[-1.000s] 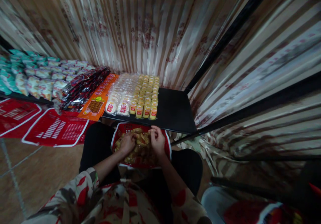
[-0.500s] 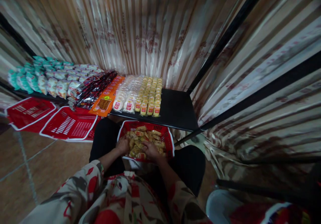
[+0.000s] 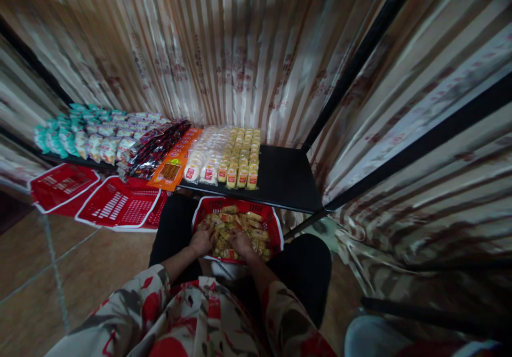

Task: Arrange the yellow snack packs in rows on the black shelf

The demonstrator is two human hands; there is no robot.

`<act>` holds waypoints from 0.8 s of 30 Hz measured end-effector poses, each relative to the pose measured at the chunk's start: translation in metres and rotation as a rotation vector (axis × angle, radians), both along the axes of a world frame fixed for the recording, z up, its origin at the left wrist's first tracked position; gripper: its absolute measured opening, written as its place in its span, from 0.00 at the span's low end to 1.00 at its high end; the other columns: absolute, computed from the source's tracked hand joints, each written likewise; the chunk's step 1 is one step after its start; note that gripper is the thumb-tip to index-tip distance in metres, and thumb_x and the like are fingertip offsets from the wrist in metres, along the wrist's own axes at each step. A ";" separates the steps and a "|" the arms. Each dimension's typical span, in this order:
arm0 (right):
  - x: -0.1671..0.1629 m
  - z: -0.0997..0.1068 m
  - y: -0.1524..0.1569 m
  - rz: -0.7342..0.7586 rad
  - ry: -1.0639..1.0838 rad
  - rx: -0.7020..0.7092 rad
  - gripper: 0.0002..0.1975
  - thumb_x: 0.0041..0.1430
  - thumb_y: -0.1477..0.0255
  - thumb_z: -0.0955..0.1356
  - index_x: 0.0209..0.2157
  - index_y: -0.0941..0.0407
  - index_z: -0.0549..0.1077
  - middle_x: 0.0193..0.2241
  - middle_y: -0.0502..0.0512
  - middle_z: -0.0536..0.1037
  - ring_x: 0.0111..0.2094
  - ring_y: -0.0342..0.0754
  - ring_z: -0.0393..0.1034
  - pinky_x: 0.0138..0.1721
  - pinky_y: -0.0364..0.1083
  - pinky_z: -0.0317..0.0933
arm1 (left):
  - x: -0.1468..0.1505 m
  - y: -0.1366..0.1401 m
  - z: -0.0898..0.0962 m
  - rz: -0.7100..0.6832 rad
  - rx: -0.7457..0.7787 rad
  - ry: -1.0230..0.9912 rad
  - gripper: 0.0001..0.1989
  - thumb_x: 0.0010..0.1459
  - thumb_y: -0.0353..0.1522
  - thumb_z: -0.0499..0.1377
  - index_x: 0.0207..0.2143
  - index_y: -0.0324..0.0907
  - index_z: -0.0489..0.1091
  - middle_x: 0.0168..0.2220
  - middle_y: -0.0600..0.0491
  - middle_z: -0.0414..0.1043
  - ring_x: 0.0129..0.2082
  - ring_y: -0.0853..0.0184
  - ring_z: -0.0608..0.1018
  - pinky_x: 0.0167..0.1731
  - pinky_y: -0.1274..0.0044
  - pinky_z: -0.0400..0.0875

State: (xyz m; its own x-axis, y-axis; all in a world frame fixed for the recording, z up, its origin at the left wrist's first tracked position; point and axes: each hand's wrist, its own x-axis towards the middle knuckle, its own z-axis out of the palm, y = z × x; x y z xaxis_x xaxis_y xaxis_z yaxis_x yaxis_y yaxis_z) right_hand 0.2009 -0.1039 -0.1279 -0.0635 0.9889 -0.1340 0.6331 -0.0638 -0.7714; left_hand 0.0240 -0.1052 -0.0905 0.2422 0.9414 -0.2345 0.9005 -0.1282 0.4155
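A red basket (image 3: 278,229) with a white rim sits between my knees. It holds a loose heap of small yellow-brown wrapped snacks (image 3: 256,234), some with red labels. My left hand (image 3: 203,238) is in the left side of the heap, its fingers curled over a wrapped snack. To its right, my right hand (image 3: 241,243) is also down in the heap, fingers closed around a wrapped snack that they partly hide. The two hands are a short way apart.
Beyond the basket, a black shelf (image 3: 288,176) carries rows of yellow snack packs (image 3: 242,160), white round packs (image 3: 200,160), an orange packet (image 3: 172,168), dark red packets (image 3: 160,146) and teal bags (image 3: 60,138). Red baskets (image 3: 120,202) stand at left. Black posts (image 3: 360,53) and striped curtains surround the shelf.
The view has shifted slightly, so the shelf and basket appear a little lower and further right. Both hands stay in the basket, the fingers moving slightly among the wrapped snacks.
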 end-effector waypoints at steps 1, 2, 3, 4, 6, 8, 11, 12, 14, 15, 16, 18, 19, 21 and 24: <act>0.000 -0.001 0.001 -0.012 -0.004 -0.016 0.05 0.44 0.77 0.68 0.27 0.55 0.74 0.20 0.49 0.75 0.24 0.45 0.69 0.27 0.42 0.59 | 0.000 0.001 0.000 0.004 0.016 -0.014 0.14 0.55 0.30 0.51 0.42 0.38 0.72 0.53 0.43 0.66 0.56 0.60 0.64 0.59 0.68 0.52; 0.001 -0.002 0.002 -0.032 -0.007 -0.026 0.06 0.44 0.77 0.67 0.27 0.55 0.73 0.20 0.49 0.74 0.23 0.45 0.68 0.27 0.41 0.59 | 0.000 0.003 0.000 0.013 0.034 -0.032 0.14 0.56 0.30 0.50 0.41 0.38 0.72 0.52 0.44 0.67 0.56 0.61 0.64 0.59 0.69 0.53; 0.002 -0.002 0.002 -0.050 -0.008 -0.042 0.07 0.44 0.78 0.66 0.28 0.55 0.73 0.20 0.49 0.74 0.23 0.44 0.68 0.27 0.41 0.59 | 0.001 0.005 0.001 0.034 0.052 -0.052 0.14 0.56 0.30 0.50 0.40 0.38 0.72 0.52 0.45 0.67 0.56 0.61 0.64 0.59 0.69 0.54; 0.004 -0.002 0.003 -0.065 -0.003 -0.062 0.07 0.44 0.78 0.66 0.29 0.56 0.73 0.20 0.48 0.74 0.23 0.44 0.68 0.26 0.41 0.59 | 0.002 0.007 0.001 0.064 0.069 -0.071 0.14 0.55 0.29 0.50 0.41 0.38 0.72 0.52 0.45 0.67 0.56 0.62 0.65 0.58 0.69 0.54; 0.010 0.003 0.002 -0.093 0.027 -0.086 0.09 0.44 0.78 0.65 0.30 0.56 0.72 0.20 0.47 0.73 0.23 0.43 0.67 0.25 0.40 0.59 | 0.006 0.010 0.004 0.127 0.090 -0.115 0.15 0.54 0.27 0.51 0.42 0.39 0.71 0.51 0.46 0.68 0.55 0.62 0.65 0.57 0.69 0.56; 0.018 0.014 0.001 -0.110 0.092 -0.055 0.09 0.45 0.77 0.64 0.31 0.56 0.71 0.22 0.47 0.73 0.23 0.43 0.67 0.26 0.40 0.60 | 0.013 0.014 0.007 0.176 0.089 -0.176 0.16 0.53 0.27 0.51 0.44 0.39 0.70 0.50 0.47 0.69 0.54 0.62 0.67 0.56 0.69 0.58; 0.029 0.035 -0.001 -0.127 0.200 0.073 0.09 0.45 0.75 0.63 0.32 0.54 0.70 0.28 0.49 0.75 0.25 0.43 0.68 0.28 0.41 0.63 | 0.024 0.017 0.016 0.226 0.058 -0.299 0.19 0.53 0.25 0.51 0.48 0.41 0.67 0.50 0.49 0.70 0.53 0.64 0.69 0.56 0.69 0.59; 0.032 0.042 -0.002 -0.126 0.232 0.101 0.09 0.46 0.74 0.63 0.32 0.54 0.70 0.30 0.50 0.75 0.26 0.43 0.69 0.29 0.42 0.64 | 0.028 0.018 0.019 0.241 0.047 -0.345 0.21 0.52 0.25 0.51 0.49 0.42 0.66 0.50 0.50 0.70 0.52 0.65 0.69 0.56 0.69 0.59; 0.036 0.055 -0.003 -0.121 0.290 0.119 0.08 0.47 0.72 0.64 0.32 0.54 0.70 0.32 0.51 0.75 0.27 0.43 0.70 0.30 0.43 0.65 | 0.036 0.020 0.028 0.251 0.035 -0.447 0.23 0.51 0.24 0.51 0.51 0.42 0.64 0.51 0.50 0.69 0.52 0.66 0.69 0.56 0.70 0.60; 0.038 0.062 -0.004 -0.120 0.324 0.111 0.08 0.47 0.71 0.64 0.32 0.54 0.69 0.32 0.52 0.75 0.27 0.44 0.70 0.30 0.43 0.65 | 0.039 0.021 0.032 0.242 0.036 -0.501 0.24 0.51 0.23 0.51 0.52 0.43 0.64 0.52 0.51 0.68 0.53 0.66 0.69 0.56 0.71 0.60; 0.040 0.068 -0.004 -0.126 0.364 0.095 0.08 0.47 0.70 0.64 0.32 0.54 0.69 0.32 0.52 0.76 0.28 0.44 0.70 0.30 0.44 0.65 | 0.042 0.022 0.037 0.225 0.044 -0.554 0.25 0.50 0.23 0.51 0.52 0.43 0.63 0.53 0.51 0.68 0.53 0.67 0.69 0.56 0.71 0.60; 0.045 0.080 -0.003 -0.151 0.449 0.048 0.09 0.47 0.67 0.65 0.33 0.54 0.69 0.31 0.52 0.76 0.28 0.45 0.71 0.30 0.44 0.66 | 0.047 0.025 0.046 0.175 0.064 -0.645 0.26 0.49 0.22 0.50 0.52 0.43 0.64 0.53 0.50 0.67 0.54 0.67 0.68 0.56 0.71 0.60; 0.048 0.086 -0.002 -0.163 0.495 0.030 0.10 0.47 0.66 0.66 0.33 0.54 0.69 0.31 0.52 0.76 0.28 0.46 0.71 0.30 0.44 0.66 | 0.050 0.027 0.051 0.150 0.074 -0.683 0.26 0.49 0.22 0.51 0.51 0.42 0.65 0.53 0.50 0.67 0.53 0.67 0.68 0.56 0.71 0.60; 0.056 0.098 0.001 -0.175 0.581 0.011 0.12 0.45 0.64 0.68 0.32 0.55 0.69 0.31 0.53 0.77 0.31 0.48 0.72 0.32 0.45 0.66 | 0.055 0.031 0.060 0.106 0.092 -0.741 0.23 0.49 0.22 0.52 0.48 0.41 0.67 0.52 0.49 0.68 0.52 0.66 0.69 0.54 0.71 0.62; 0.071 0.115 0.006 -0.204 0.668 -0.016 0.14 0.43 0.62 0.70 0.31 0.55 0.70 0.32 0.54 0.77 0.34 0.49 0.73 0.35 0.46 0.67 | 0.063 0.039 0.074 0.069 0.076 -0.778 0.18 0.51 0.26 0.53 0.46 0.41 0.69 0.48 0.48 0.70 0.48 0.65 0.71 0.50 0.72 0.65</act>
State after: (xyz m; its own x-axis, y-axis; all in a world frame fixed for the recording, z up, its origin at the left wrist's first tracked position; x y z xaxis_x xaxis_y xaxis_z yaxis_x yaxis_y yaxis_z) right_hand 0.2716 -0.0984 -0.0129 0.0494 0.9881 -0.1458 -0.0028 -0.1458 -0.9893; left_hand 0.0868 -0.0665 -0.0167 0.2507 0.9670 0.0444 0.3612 -0.1360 0.9225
